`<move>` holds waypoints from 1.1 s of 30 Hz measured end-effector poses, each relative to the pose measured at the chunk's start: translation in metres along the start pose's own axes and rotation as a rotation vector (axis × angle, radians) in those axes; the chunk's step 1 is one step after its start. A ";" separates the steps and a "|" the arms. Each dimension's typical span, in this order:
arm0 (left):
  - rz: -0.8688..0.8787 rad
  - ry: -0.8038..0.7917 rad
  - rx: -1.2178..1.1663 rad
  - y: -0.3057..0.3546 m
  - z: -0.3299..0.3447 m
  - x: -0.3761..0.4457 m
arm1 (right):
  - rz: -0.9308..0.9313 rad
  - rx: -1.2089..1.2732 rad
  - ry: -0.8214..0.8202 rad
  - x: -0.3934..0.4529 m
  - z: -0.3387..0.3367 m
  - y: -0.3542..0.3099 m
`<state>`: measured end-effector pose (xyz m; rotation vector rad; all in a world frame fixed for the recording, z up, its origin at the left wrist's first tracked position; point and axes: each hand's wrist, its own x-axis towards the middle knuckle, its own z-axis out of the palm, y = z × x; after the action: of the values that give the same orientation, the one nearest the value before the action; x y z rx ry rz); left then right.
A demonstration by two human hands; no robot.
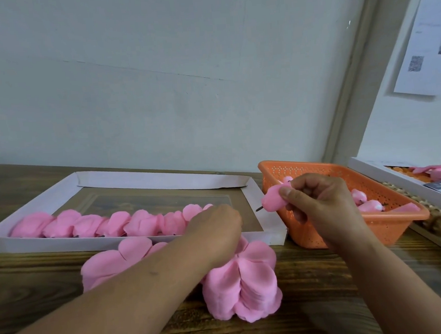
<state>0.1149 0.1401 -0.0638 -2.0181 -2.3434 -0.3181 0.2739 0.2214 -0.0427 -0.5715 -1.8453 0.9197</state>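
Observation:
My right hand [318,201] pinches a pink flower bud [274,201] with a short dark stem, holding it in the air in front of the orange basket [390,220]. My left hand [215,235] reaches over the right end of a row of pink fabric flowers [108,224] lying in a shallow white cardboard tray [163,180]; its fingers point away and are hidden, so I cannot see what they touch. A stack of pink petal sheets [243,282] lies on the wooden table under and in front of my left wrist.
The orange basket holds a few more pink buds [371,206]. A second white tray [397,178] with pink flowers stands at the far right, with a wooden beaded object [437,219] beside it. A wall rises right behind the table, with a paper notice [424,43] at right.

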 end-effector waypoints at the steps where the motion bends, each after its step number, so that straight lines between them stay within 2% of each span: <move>1: -0.009 0.016 0.022 0.001 -0.001 0.000 | 0.002 0.006 0.003 0.000 0.000 0.000; 4: -0.035 0.051 0.051 0.002 -0.003 -0.001 | 0.004 0.020 0.010 0.000 0.000 0.000; 13: -0.111 -0.030 0.009 0.006 -0.007 -0.002 | -0.015 0.029 0.025 0.000 -0.001 0.000; 23: -0.009 0.046 0.057 0.004 -0.008 -0.008 | -0.015 0.000 0.027 0.000 -0.001 -0.002; 29: -0.008 0.165 -0.023 0.005 -0.012 -0.009 | -0.011 0.005 0.028 0.000 0.000 -0.002; 33: -0.048 0.165 -0.207 -0.001 -0.009 -0.006 | -0.003 0.009 0.027 0.000 0.001 -0.001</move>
<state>0.1142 0.1323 -0.0558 -1.9325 -2.3444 -0.7281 0.2730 0.2204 -0.0418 -0.5735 -1.8164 0.9136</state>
